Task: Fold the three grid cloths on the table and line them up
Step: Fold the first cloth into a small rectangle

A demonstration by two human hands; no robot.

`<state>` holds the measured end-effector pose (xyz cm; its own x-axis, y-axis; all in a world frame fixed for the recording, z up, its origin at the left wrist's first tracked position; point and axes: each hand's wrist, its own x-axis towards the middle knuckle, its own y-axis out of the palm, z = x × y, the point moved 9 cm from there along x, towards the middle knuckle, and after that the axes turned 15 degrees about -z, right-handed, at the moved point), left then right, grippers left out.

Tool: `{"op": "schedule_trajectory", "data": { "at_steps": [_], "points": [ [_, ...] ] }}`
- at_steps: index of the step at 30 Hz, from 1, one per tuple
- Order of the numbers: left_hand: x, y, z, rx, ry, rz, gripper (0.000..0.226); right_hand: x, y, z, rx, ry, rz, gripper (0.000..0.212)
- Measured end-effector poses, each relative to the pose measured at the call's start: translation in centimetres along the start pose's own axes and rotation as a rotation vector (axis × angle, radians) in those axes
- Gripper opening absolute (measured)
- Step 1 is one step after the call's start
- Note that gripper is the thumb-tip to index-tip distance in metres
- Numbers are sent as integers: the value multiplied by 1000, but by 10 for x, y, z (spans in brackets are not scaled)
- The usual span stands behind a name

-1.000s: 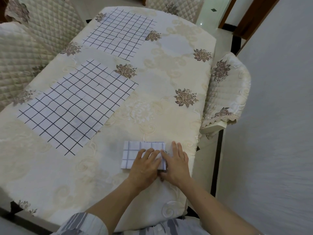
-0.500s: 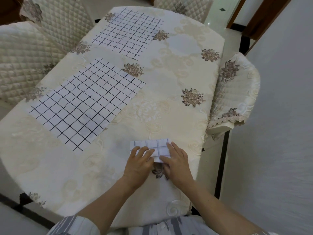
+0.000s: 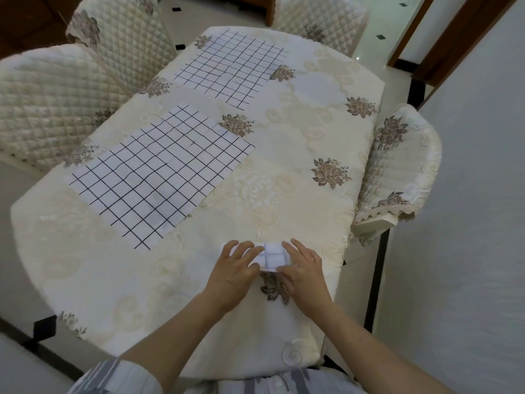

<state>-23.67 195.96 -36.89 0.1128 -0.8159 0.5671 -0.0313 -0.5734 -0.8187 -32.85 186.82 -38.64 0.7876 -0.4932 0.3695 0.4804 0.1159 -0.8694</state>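
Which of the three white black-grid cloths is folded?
The small folded white grid cloth under the left hand and right hand. The middle grid cloth and the far grid cloth lie spread flat.

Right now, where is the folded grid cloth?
In the head view, the folded grid cloth lies near the right edge of the table, under the fingers of the left hand and right hand, just beyond a brown flower motif.

Home dining room, embroidered tablecloth (image 3: pixel 298 155) on table, quilted chair covers (image 3: pixel 56 100), tiled floor (image 3: pixel 380 18)
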Motion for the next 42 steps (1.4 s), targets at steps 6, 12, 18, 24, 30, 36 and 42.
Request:
{"op": "schedule_trajectory", "data": {
  "at_steps": [6, 12, 18, 24, 30, 36, 42],
  "points": [
    [-22, -11, 25, 40, -23, 52, 13, -3, -9, -5, -4, 36, 2, 15],
    [-39, -31, 61, 79, -184, 116, 11, -2, -23, 9, 80, 47, -74, 16],
    [-24, -40, 38, -27, -192, 131, 28, 7, -37, 42, 163, 33, -158, 12],
    [-11, -48, 25, -119, -245, 4, 17, 13, -49, 59, 207, 53, -233, 13],
    [-13, -70, 39, -262, -399, -58, 13, 6, -40, 37, 195, 197, -133, 11],
    [-19, -85, 53, -366, -539, -111, 8, -9, -26, 2, 409, 482, 25, 7],
    [-21, -96, 49, -487, -782, -145, 9, -8, -43, -4, 853, 676, 45, 10]
  ]
}}
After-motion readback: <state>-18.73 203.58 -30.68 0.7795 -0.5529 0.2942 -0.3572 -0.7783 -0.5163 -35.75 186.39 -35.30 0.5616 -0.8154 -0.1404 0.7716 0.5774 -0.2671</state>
